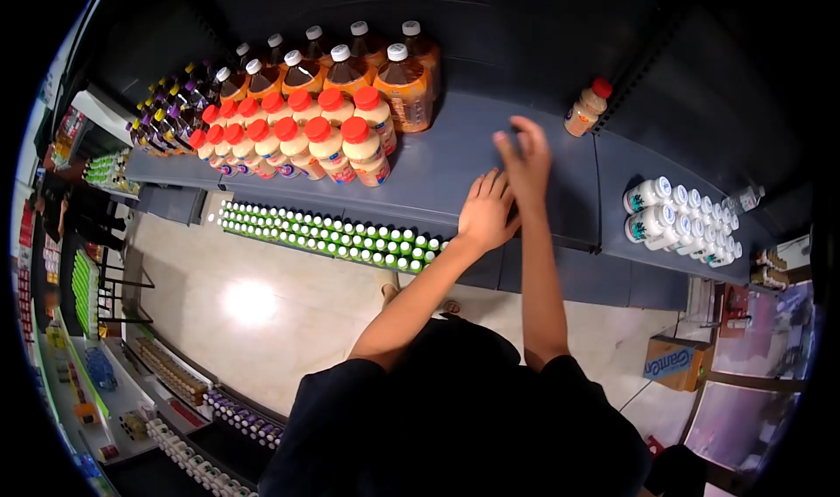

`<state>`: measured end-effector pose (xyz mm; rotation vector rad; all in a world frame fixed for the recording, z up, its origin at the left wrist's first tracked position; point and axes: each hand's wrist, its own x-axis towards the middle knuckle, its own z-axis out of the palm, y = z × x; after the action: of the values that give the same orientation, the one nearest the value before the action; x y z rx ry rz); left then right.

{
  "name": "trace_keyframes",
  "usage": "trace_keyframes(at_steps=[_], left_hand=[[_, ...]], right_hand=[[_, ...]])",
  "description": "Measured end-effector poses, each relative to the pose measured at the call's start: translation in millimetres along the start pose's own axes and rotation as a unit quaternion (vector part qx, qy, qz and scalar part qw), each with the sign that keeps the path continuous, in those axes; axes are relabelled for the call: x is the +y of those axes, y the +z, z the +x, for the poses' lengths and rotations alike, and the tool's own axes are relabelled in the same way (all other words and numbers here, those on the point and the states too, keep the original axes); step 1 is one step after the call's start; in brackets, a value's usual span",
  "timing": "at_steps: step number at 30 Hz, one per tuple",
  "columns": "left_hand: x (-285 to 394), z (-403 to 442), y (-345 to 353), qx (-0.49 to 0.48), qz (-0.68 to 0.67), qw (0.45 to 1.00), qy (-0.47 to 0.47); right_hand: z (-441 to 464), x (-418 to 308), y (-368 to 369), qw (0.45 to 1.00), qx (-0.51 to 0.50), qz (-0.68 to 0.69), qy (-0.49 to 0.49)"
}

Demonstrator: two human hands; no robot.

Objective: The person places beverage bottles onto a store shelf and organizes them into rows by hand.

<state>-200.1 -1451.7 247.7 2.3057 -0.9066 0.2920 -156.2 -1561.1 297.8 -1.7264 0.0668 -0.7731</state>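
Observation:
My left hand (486, 210) lies at the front edge of the grey shelf (455, 151), its fingers stretched out and nothing in them. Just beside and above it, my right hand (528, 166) is raised with thumb and fingers apart, also holding nothing. Left of my hands stand rows of red-capped bottles (363, 151) with a cream-coloured drink. Behind these are larger white-capped bottles of brown drink (404, 90). A single red-capped bottle (584, 112) stands to the right, near the back panel, apart from my right hand.
White bottles (652, 224) stand in rows on the shelf at right, with a clear bottle (745, 199) behind. Green white-capped bottles (350, 241) line a lower level. Dark bottles (166, 121) stand far left. A cardboard box (678, 363) sits on the floor; a person (74, 215) is at far left.

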Motion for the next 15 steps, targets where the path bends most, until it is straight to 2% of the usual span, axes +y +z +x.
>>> trace_keyframes(at_steps=[2,3,5,7,8,10,12,13,15], left_hand=[[-2.6,-4.5,-17.4,-0.042,-0.125,0.990,-0.041],[-13.2,-6.6,-8.6,0.059,-0.211,0.975,0.027],[-27.3,-10.8,-28.7,0.107,-0.147,0.983,0.036],[-49.6,-28.4,-47.1,0.168,-0.071,0.982,0.042],[-59.0,-36.7,-50.7,0.208,-0.103,0.973,0.007],[-65.6,-48.4,-68.0,0.294,-0.162,0.940,-0.062],[-70.1,-62.0,-82.0,0.334,-0.119,0.929,-0.106],[-77.0,-70.4,-82.2,0.347,-0.085,0.926,-0.121],[-88.1,-86.7,-76.5,0.359,-0.042,0.922,-0.136]], right_hand=[[-13.0,-15.1,28.9,0.988,-0.127,0.058,0.059],[-17.1,-16.8,41.4,0.983,-0.164,0.065,0.049],[-23.0,-15.7,65.7,0.968,-0.238,0.079,0.028],[-27.9,-22.3,86.1,0.959,-0.270,0.071,0.041],[-30.6,-25.0,96.8,0.954,-0.288,0.067,0.047],[-37.1,-26.8,120.2,0.956,-0.291,0.038,0.021],[-48.7,-33.6,141.3,0.952,-0.304,0.037,0.024],[-57.7,-17.9,161.2,0.951,-0.295,0.091,0.033],[-76.1,-1.6,172.5,0.975,-0.215,0.025,-0.050]])
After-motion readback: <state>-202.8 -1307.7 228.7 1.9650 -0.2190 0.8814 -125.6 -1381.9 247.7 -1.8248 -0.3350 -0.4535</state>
